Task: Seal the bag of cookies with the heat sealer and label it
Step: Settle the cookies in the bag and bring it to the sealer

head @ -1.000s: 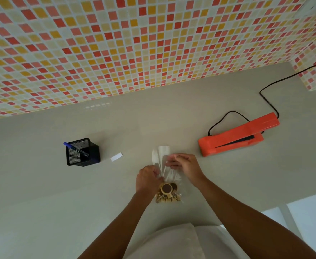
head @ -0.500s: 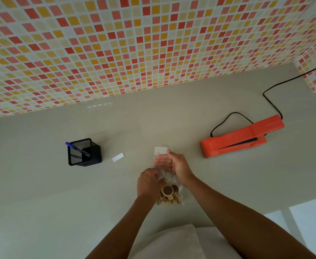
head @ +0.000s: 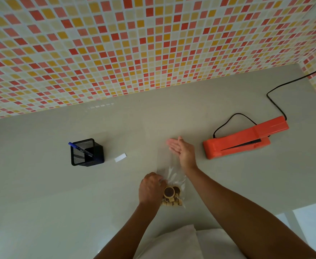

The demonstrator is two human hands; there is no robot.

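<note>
- While the bag (head: pixel 172 174) lies flat on the counter (head: pixel 60 202), apparently unsealed, the left hand (head: pixel 150 187) grips it beside the cookies (head: pixel 171 195); the right hand (head: pixel 181 152), fingers straight, presses its open end
- Sealer (head: pixel 245 139) and label (head: pixel 120 157) lie apart, untouched: sealing and labelling remain

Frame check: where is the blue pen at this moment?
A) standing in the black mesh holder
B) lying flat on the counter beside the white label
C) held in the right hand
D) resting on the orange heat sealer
A: the blue pen leans inside the black mesh holder, left of the white label.
</note>
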